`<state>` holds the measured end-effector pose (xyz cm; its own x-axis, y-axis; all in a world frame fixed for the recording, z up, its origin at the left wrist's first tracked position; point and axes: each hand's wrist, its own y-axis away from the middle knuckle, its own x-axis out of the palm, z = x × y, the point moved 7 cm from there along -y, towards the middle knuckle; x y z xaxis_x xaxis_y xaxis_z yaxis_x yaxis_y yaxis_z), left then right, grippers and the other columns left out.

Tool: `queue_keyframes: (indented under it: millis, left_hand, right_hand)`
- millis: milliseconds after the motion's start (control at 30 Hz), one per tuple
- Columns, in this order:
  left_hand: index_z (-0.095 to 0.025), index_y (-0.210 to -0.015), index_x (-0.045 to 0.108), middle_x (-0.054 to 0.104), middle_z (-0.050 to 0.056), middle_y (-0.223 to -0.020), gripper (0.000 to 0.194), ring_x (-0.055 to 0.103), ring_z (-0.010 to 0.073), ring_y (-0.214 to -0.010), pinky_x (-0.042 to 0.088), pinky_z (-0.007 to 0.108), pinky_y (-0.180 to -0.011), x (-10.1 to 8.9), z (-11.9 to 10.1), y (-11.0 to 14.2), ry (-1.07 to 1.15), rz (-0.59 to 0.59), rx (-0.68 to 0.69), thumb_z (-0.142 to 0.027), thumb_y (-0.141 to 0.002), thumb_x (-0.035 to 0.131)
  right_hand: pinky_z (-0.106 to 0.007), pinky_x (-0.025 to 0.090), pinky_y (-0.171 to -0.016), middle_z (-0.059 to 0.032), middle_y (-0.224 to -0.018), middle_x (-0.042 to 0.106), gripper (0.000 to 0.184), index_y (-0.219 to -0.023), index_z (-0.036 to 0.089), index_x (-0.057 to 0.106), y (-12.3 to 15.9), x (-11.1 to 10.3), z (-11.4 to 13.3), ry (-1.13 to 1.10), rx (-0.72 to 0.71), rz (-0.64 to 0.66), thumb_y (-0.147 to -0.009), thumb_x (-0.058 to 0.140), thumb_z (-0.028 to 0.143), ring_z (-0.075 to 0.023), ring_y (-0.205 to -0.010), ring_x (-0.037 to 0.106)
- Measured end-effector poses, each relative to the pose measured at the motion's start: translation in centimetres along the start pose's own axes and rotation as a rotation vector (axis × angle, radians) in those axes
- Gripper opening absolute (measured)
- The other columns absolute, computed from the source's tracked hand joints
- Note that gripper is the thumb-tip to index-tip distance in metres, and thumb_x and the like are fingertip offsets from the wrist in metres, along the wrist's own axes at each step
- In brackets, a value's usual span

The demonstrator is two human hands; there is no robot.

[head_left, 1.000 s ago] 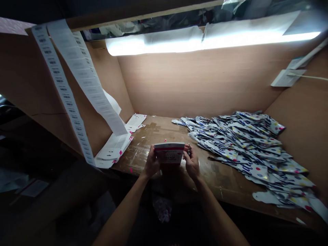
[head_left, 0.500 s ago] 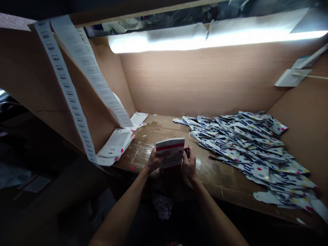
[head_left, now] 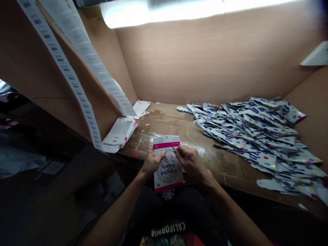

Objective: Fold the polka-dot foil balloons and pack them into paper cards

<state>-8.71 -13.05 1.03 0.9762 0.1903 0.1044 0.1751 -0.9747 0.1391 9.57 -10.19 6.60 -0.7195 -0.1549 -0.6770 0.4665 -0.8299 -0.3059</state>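
Observation:
A white packet with pink bands and "happy birthday" in a dotted circle is upright before me, its front facing me. My left hand is closed on its left edge, thumb lying on the front. Over the packet's upper right side, my right hand has its fingers pinched together near the printed brand name. A thin dark tip shows at those fingers, but I cannot make out what it belongs to. Behind the packet's lower edge, a small crinkled, speckled bundle partly shows.
Flattened foil balloons with dots and blue lettering lie heaped on the right of the worktop. On the left are white cards with pink edges. Barcode label strips hang beside the left panel, and a lamp glows above.
My view has tipped downward. The packet now shows its whole front, and my right hand has moved from its right edge onto the front, near the top.

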Motion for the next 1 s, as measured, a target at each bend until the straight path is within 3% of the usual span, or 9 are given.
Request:
queue_keyframes:
  millis: [200,400,567,700,800,900,1000]
  left_hand:
    - [-0.01,-0.102,0.074,0.075,0.008,-0.082,0.036,0.067,0.0193,-0.069,0.054,0.027,-0.064,0.5,-0.1,2.1,-0.106,0.092,0.035,-0.041,-0.084,0.077]
    - [-0.012,-0.098,0.075,0.075,0.007,-0.084,0.026,0.068,0.0205,-0.074,0.053,0.027,-0.068,0.5,0.0,3.5,-0.151,0.137,0.067,-0.034,-0.083,0.076]
    - [-0.013,-0.106,0.074,0.078,0.009,-0.097,0.03,0.071,0.0249,-0.087,0.056,0.033,-0.08,-0.4,0.4,3.6,-0.096,0.109,0.044,-0.032,-0.082,0.074]
    - [-0.013,-0.105,0.073,0.076,0.007,-0.089,0.028,0.069,0.0215,-0.078,0.054,0.03,-0.073,-0.5,0.1,4.2,-0.143,0.098,0.061,-0.032,-0.084,0.073]
    - [-0.014,-0.112,0.074,0.077,0.007,-0.094,0.032,0.069,0.0209,-0.079,0.054,0.028,-0.071,-0.1,0.0,4.8,-0.18,0.148,0.082,-0.03,-0.085,0.073]
    - [-0.014,-0.116,0.072,0.078,0.008,-0.098,0.038,0.071,0.0236,-0.085,0.056,0.031,-0.075,-0.6,0.4,5.0,-0.118,0.118,0.038,-0.032,-0.083,0.076]
    - [-0.013,-0.117,0.07,0.079,0.011,-0.1,0.045,0.074,0.0282,-0.089,0.059,0.039,-0.082,-2.2,1.2,4.9,0.087,-0.019,-0.034,-0.036,-0.079,0.081]
  right_hand:
    - [-0.031,0.028,-0.063,-0.0058,-0.079,0.065,0.033,-0.083,0.022,0.063,0.5,1.5,1.3,0.201,-0.027,0.077,-0.106,0.044,0.038,-0.0171,-0.065,0.051]
    - [-0.031,0.023,-0.06,-0.0043,-0.071,0.066,0.021,-0.078,0.022,0.064,1.2,2.1,0.8,0.213,-0.022,0.213,-0.097,0.056,0.028,-0.0152,-0.059,0.048]
    - [-0.031,0.025,-0.061,-0.0031,-0.066,0.063,0.034,-0.073,0.022,0.059,0.9,0.7,1.1,0.191,0.022,0.138,-0.103,0.049,0.036,-0.0157,-0.06,0.049]
    - [-0.031,0.025,-0.062,-0.0038,-0.069,0.064,0.031,-0.079,0.023,0.061,0.4,1.5,2.1,0.236,0.018,0.134,-0.103,0.046,0.034,-0.0159,-0.06,0.05]
    - [-0.031,0.024,-0.061,-0.0045,-0.07,0.065,0.024,-0.083,0.023,0.064,0.2,2.2,1.6,0.275,0.059,0.176,-0.1,0.048,0.029,-0.0163,-0.059,0.049]
    - [-0.03,0.03,-0.062,-0.0052,-0.075,0.067,0.02,-0.085,0.023,0.064,0.5,2.3,0.3,0.15,0.081,0.175,-0.098,0.055,0.035,-0.0177,-0.064,0.053]
    - [-0.031,0.041,-0.068,-0.0063,-0.084,0.07,0.029,-0.091,0.022,0.063,1.9,2.2,-1.8,-0.176,0.208,-0.002,-0.087,0.072,0.049,-0.0215,-0.075,0.059]
